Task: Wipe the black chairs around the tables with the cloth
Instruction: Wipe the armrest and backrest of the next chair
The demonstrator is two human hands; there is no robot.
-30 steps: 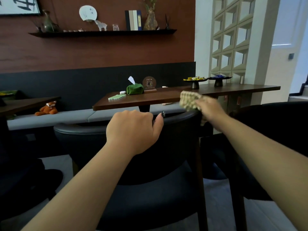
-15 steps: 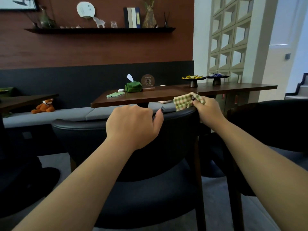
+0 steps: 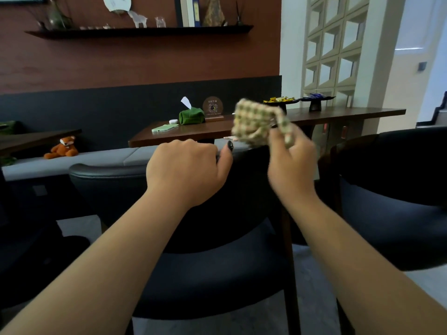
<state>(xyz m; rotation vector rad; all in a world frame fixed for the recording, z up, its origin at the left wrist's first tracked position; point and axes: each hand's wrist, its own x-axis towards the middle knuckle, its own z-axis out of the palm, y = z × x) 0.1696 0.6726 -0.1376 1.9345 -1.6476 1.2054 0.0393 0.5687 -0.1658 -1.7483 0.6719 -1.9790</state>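
The right hand [image 3: 290, 163] pinches the soft, light cloth [image 3: 254, 124] while the left hand [image 3: 186, 170] grips the chair [image 3: 108, 175] top.

Brown wall [image 3: 145, 61] with shelf [image 3: 140, 32]; grey bench [image 3: 79, 163]; lattice screen [image 3: 331, 44]

Nearest chair [image 3: 217, 274] faces the table [image 3: 193, 135], left hand [image 3: 186, 172] on its backrest top. Right hand [image 3: 290, 165] to the right, holding cloth [image 3: 251, 123] above the backrest. Second chair [image 3: 396, 189] at right. On the table: phone [image 3: 165, 128], tissue holder [image 3: 191, 115]. Bench [image 3: 72, 163] behind, toy fox [image 3: 61, 148] on it
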